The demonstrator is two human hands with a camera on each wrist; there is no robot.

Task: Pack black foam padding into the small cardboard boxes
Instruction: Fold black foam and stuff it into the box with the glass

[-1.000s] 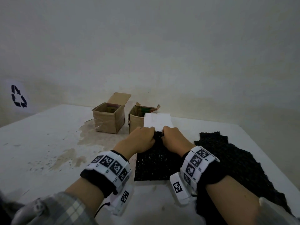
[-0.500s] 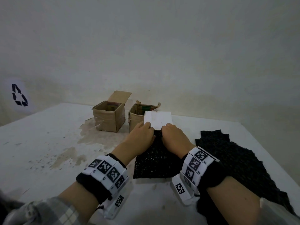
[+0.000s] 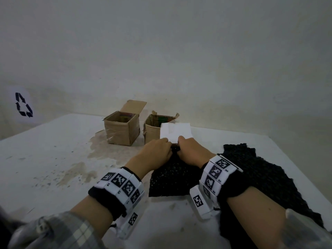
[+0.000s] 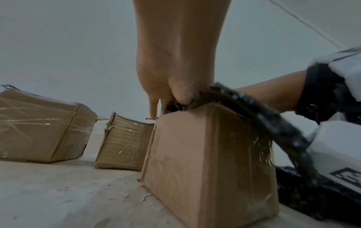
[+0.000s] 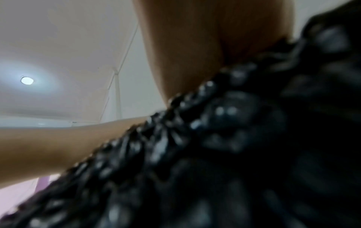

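A black foam sheet [image 3: 172, 178] drapes from the table up over the near edge of a small cardboard box [image 4: 205, 154], whose white flap [image 3: 175, 132] stands up behind my hands. My left hand [image 3: 158, 153] pinches the foam's far edge at the box top, as the left wrist view [image 4: 171, 104] shows. My right hand [image 3: 192, 151] sits right beside it, fingers curled on the same edge. The foam [image 5: 215, 154] fills the right wrist view under that hand [image 5: 195, 46]. My hands hide the box's inside.
Two more open cardboard boxes [image 3: 122, 130] [image 3: 152, 130] stand behind on the stained white table [image 3: 53, 159]. A larger pile of black foam [image 3: 260, 173] lies at the right, under my right forearm. A wall rises close behind the table.
Both hands have edged a little forward with the foam's far edge, toward the white flap. The boxes behind have not moved.
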